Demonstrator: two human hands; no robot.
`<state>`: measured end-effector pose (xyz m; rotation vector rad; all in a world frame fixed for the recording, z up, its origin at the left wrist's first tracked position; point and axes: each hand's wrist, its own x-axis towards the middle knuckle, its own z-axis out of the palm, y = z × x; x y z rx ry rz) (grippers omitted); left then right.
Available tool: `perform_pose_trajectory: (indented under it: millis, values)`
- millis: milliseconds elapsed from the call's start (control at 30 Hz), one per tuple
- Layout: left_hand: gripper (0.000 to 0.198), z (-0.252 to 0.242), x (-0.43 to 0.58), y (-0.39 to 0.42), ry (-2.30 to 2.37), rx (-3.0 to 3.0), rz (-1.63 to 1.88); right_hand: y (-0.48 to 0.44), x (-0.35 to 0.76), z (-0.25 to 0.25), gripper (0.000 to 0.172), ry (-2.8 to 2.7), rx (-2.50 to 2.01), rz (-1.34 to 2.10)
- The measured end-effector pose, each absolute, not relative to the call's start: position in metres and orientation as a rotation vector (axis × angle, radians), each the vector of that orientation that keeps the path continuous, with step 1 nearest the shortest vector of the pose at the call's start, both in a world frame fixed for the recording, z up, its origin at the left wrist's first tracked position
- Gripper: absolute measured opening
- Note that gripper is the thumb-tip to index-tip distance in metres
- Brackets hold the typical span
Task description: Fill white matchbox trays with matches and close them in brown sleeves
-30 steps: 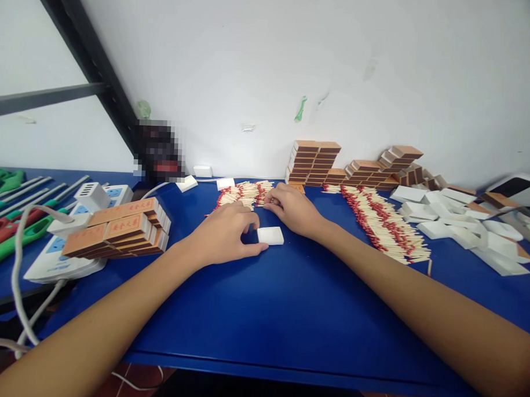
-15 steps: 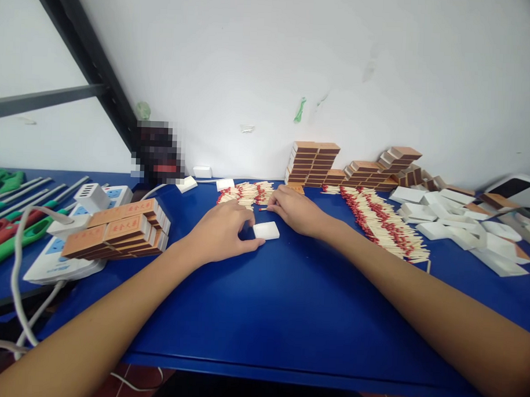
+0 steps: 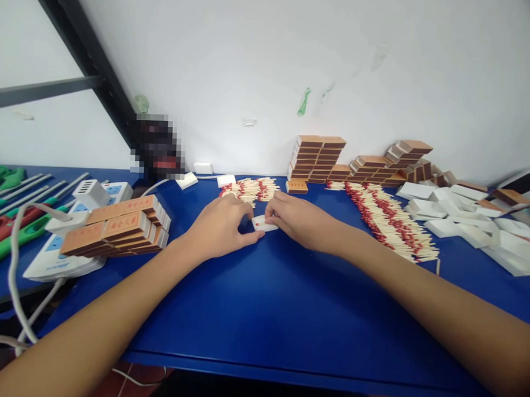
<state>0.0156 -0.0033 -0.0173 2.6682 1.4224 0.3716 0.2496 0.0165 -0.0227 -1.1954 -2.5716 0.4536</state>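
Observation:
A small white matchbox tray (image 3: 263,224) lies on the blue table (image 3: 265,314) between my two hands. My left hand (image 3: 220,226) is curled against its left side, thumb and fingers touching it. My right hand (image 3: 296,220) pinches a red-tipped match at the tray's top edge, fingers closed. Just behind the hands lies a loose pile of red-tipped matches (image 3: 250,190).
A long row of matches (image 3: 390,223) runs along the right. Stacked brown matchboxes (image 3: 318,158) stand against the wall, another bundle (image 3: 120,225) sits left on a power strip (image 3: 63,255). White empty trays (image 3: 464,220) lie far right, green-handled tools (image 3: 12,213) far left.
My right hand drew back from the match pile with a match and came to the white tray. The tray shifted slightly left toward my left hand.

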Motion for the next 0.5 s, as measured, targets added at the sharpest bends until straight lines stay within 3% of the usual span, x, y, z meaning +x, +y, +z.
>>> perform_pose_trajectory:
  millis: [167,300,500]
  values:
    - [0.030,-0.017,0.016,-0.004,1.409,2.656,0.372,0.021,0.252,-0.024,0.013,-2.585,-1.140,0.491]
    - [0.032,-0.017,0.019,-0.005,1.386,2.654,0.368,0.036,0.254,-0.030,0.009,-2.434,-1.269,0.242]
    - [0.033,-0.017,0.020,-0.006,1.392,2.650,0.350,0.054,0.259,-0.046,0.020,-2.415,-1.301,0.167]
